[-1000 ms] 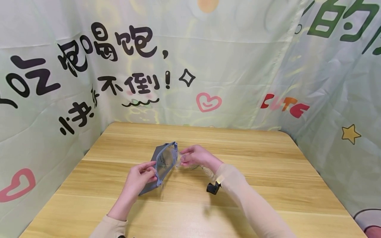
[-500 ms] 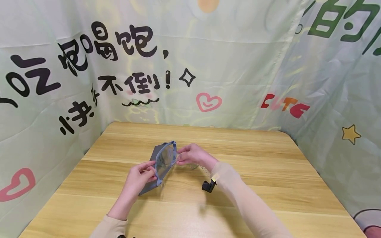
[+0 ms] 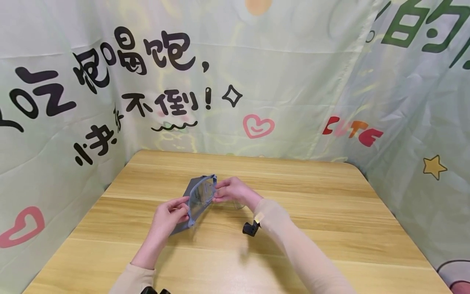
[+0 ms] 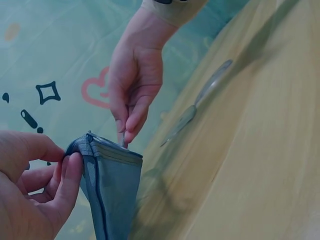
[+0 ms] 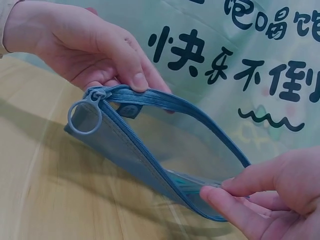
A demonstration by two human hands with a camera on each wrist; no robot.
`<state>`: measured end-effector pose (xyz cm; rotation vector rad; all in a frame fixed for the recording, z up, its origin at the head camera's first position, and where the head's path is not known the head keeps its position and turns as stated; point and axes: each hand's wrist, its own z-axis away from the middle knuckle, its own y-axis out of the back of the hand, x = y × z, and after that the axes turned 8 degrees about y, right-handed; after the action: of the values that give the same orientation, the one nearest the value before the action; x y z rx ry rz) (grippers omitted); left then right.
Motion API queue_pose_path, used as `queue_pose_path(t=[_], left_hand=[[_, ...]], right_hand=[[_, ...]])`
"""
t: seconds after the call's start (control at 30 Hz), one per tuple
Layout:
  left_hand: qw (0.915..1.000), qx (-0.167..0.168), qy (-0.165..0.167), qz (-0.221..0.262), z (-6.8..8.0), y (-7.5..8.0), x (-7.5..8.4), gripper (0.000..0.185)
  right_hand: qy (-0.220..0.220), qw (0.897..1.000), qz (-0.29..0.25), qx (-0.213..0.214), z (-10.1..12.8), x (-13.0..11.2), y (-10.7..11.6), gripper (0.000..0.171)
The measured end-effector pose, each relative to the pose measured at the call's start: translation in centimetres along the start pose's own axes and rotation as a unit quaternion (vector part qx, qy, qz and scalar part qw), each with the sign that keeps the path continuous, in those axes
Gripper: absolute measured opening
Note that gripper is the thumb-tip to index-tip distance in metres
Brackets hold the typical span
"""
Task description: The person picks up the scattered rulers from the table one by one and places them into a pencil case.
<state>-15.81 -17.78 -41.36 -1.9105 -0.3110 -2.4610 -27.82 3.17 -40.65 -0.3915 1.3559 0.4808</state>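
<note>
A blue zip pencil pouch (image 3: 201, 200) with see-through sides stands tilted above the table, its zipper undone and its mouth spread wide. My left hand (image 3: 169, 214) pinches the pouch's edge near the zip pull ring (image 5: 85, 117). At the far end of the mouth is my right hand (image 3: 233, 191), thumb and fingers pinching a thin clear plastic piece (image 5: 187, 179). Most of that piece lies inside the pouch, and its kind cannot be told. In the left wrist view, two thin clear pieces (image 4: 212, 82) lie on the table beyond the pouch.
The wooden table (image 3: 312, 196) is bordered by printed cloth walls (image 3: 293, 81) at the back and sides. A small black device (image 3: 251, 228) sits at my right wrist. Part of a clear piece (image 3: 239, 205) shows beneath the right hand.
My right hand has moved left to the pouch mouth, and the clear piece it pinches has slid inside. The left hand and the pouch have shifted only slightly left.
</note>
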Motion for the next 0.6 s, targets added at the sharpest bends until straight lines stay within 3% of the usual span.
queue_pose_path(t=[0.6], left_hand=[[0.9999, 0.004, -0.002, -0.01, 0.0, 0.7, 0.3, 0.038]], right_hand=[[0.002, 1.0, -0.02, 0.016, -0.4, -0.1, -1.2, 0.043]])
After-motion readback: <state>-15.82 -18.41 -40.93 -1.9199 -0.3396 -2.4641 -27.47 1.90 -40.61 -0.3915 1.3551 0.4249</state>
